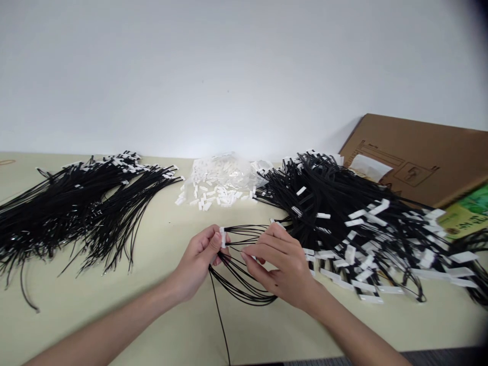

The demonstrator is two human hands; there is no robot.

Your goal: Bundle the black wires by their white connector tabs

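Note:
Between the thumb and fingers of my left hand (200, 262) is a white connector housing (223, 237), held upright. Several thin black wires (244, 229) run from its right side towards my right hand (280, 262). That hand's thumb and index finger pinch one thin black wire close to the connector. More black wires (244, 297) loop below, from my left fingers round under my right hand. One loose wire (220, 315) hangs down towards the table's front edge. The wire ends inside my left hand are hidden.
Bundles of black wires (84, 208) lie at left. Loose white connectors (224, 195) spill before a clear plastic bag (229, 170) at the back. A large pile of black cables (324, 193) with white ends covers the right side, before a cardboard box (423, 157).

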